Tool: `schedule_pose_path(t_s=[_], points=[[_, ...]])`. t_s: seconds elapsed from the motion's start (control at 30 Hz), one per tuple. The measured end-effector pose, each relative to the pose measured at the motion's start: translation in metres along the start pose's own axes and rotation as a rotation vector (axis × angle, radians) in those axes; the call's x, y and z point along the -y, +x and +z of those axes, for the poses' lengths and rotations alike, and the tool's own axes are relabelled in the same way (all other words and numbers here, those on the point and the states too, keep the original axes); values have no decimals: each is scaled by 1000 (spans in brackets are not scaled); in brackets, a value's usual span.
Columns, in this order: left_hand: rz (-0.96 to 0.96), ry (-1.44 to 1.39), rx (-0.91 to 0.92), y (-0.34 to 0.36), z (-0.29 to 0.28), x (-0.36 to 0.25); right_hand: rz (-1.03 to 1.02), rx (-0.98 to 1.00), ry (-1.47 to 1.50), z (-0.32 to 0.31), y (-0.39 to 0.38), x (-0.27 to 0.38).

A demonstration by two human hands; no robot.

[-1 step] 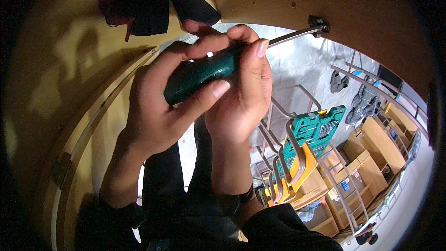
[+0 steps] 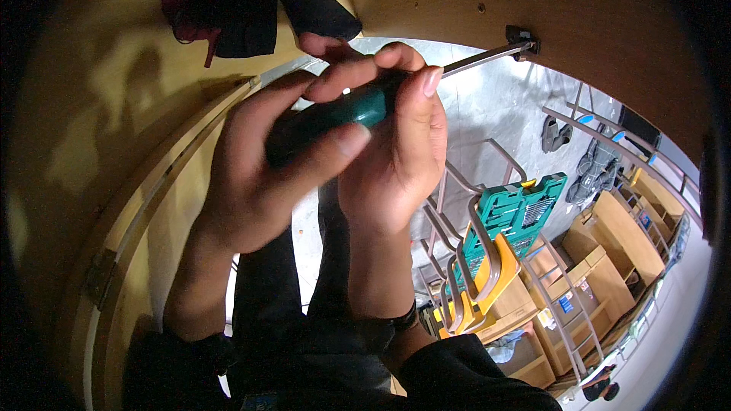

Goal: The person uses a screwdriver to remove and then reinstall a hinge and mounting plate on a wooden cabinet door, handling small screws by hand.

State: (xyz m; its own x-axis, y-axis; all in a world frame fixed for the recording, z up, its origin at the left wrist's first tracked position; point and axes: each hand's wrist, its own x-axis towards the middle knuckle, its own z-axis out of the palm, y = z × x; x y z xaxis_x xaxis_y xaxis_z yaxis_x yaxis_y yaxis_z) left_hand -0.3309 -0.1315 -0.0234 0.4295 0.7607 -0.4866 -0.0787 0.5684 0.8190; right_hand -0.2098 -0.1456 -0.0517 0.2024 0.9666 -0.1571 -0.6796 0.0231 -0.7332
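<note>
A screwdriver with a dark green handle (image 2: 327, 123) lies slantwise across the space in front of me. My left hand (image 2: 251, 164) is closed around the handle's rear end, thumb along its near side. Closer to the shaft, my right hand (image 2: 392, 152) is closed on the front of the handle, its thumb pointing up. The metal shaft (image 2: 484, 59) runs up to the right, and its end meets a small dark fitting (image 2: 521, 36) on the wooden panel (image 2: 601, 30). Whether the tip is seated in a screw cannot be made out.
Wooden board surrounds me at the left and top, with a metal hinge (image 2: 99, 278) at the left edge. Dark cloth (image 2: 244, 0) hangs at upper left. Right and below, an open green tool case (image 2: 525, 209) rests by a yellow chair (image 2: 499, 278); behind are wooden desks (image 2: 586, 289).
My left hand has turned slightly on the handle, its thumb shifting a little up and left. The right hand and the shaft have barely moved.
</note>
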Motion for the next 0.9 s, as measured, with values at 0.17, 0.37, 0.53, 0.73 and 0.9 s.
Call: schedule_pose_path(t_s=[0.17,0.37,0.53,0.73,0.9], points=[[240,210,-66,0,11,14,90,85,17,-2,-3,8],[654,1136,-150,0,10,15,69,-16,38,1,1,7],[-113,-52,-331,-11,25,4,124,115,-34,-7,5,12],[604,941,-333,-2,14,30,147,-36,105,4,6,4],[434,734,-212,-3,25,24,235,-21,210,-6,9,24]])
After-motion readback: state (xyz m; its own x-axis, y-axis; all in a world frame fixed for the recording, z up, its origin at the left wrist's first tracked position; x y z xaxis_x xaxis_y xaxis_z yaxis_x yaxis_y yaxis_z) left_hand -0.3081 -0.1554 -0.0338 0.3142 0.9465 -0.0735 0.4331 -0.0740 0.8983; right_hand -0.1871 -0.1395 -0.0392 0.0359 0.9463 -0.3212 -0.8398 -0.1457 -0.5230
